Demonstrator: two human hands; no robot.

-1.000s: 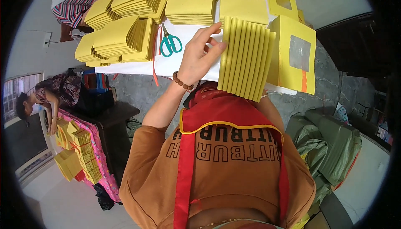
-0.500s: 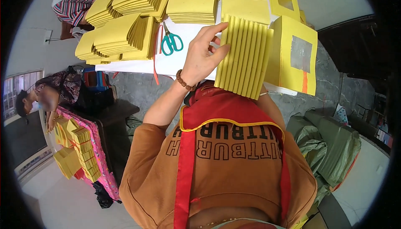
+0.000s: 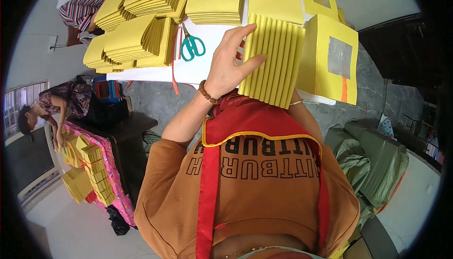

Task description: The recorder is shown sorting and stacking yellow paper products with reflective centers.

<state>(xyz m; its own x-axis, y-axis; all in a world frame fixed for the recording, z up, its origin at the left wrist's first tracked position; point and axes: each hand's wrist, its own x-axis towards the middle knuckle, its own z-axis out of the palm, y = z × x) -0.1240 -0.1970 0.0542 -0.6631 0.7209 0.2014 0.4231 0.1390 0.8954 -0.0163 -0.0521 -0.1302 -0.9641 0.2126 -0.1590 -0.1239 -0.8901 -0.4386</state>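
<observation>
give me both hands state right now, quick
Left hand: open, fingers spread flat on the fanned yellow sheets.
Right hand: hidden behind the sheets, only a forearm with a bangle shows; cannot tell.

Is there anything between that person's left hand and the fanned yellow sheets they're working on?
No. The left hand lies flat on the fanned yellow sheets, fingers spread across the left edge, nothing between. The scissors lie apart, to the left on the white table. The right hand is hidden behind the sheets.
</observation>
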